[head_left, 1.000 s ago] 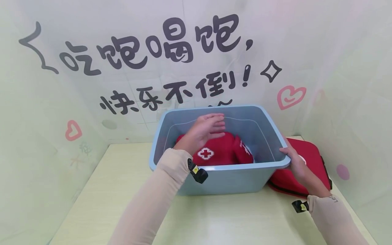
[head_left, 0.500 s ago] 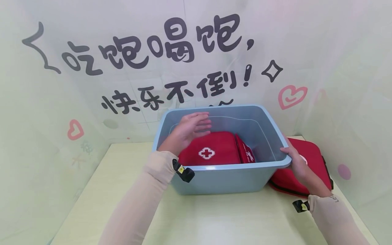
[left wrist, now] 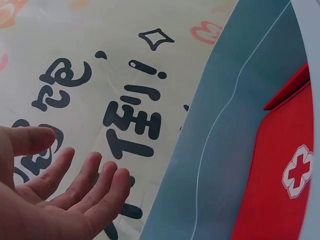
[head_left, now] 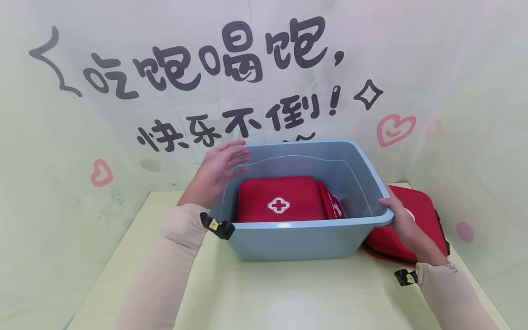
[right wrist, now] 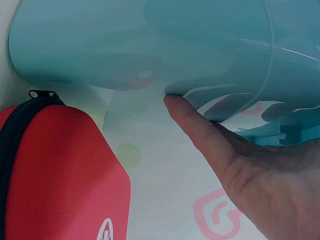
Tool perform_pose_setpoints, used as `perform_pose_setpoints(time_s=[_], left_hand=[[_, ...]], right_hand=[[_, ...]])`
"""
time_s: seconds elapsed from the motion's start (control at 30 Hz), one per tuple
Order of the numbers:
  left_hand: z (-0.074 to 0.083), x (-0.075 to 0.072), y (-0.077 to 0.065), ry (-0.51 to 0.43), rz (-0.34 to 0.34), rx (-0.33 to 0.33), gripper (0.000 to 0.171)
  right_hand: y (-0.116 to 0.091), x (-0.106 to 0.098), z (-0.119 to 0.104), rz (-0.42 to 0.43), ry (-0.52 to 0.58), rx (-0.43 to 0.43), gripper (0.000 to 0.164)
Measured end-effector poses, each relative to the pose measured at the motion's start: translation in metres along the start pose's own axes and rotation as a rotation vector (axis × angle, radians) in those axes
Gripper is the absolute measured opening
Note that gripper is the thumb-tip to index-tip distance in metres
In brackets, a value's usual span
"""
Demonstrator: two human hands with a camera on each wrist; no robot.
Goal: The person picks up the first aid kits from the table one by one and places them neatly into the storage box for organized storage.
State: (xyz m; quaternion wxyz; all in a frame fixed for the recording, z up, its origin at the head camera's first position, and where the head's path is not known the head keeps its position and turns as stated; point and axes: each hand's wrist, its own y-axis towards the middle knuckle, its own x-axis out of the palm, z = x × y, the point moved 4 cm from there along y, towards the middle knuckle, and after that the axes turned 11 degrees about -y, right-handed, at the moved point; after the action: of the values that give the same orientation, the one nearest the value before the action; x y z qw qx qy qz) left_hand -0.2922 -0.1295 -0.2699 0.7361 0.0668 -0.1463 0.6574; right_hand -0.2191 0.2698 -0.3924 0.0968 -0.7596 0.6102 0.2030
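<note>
Where we find the blue bin (head_left: 294, 243): on the desk (head_left: 288, 295), a red kit (head_left: 255, 197) lying inside.
Left hand (head_left: 216, 172): fingers loosely spread, holding nothing, near the bin's left end.
Right hand (head_left: 404, 224): thumb over the rim (head_left: 303, 224), gripping near the front right corner.
Bin's handling: we judge it stiff, smooth, fairly light.
Best hold: opposite rims, we think, since bare walls may slip.
</note>
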Motion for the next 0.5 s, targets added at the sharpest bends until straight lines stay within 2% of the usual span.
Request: perform_pose_setpoints(time_s=[0.27,0.4,0.5], left_hand=[[0.015,-0.047,-0.012,0.124,0.147,0.082,0.049],[0.015,-0.065,-0.016,0.126,0.224,0.136,0.049],[0.011,-0.077,-0.018,0.171,0.264,0.162,0.049]], right_hand=[[0.001,0.002,-0.003,-0.004,0.007,-0.018,0.065],[0.001,0.001,-0.002,0.000,0.004,-0.015,0.064],[0.000,0.001,0.000,0.007,0.000,0.004,0.063]])
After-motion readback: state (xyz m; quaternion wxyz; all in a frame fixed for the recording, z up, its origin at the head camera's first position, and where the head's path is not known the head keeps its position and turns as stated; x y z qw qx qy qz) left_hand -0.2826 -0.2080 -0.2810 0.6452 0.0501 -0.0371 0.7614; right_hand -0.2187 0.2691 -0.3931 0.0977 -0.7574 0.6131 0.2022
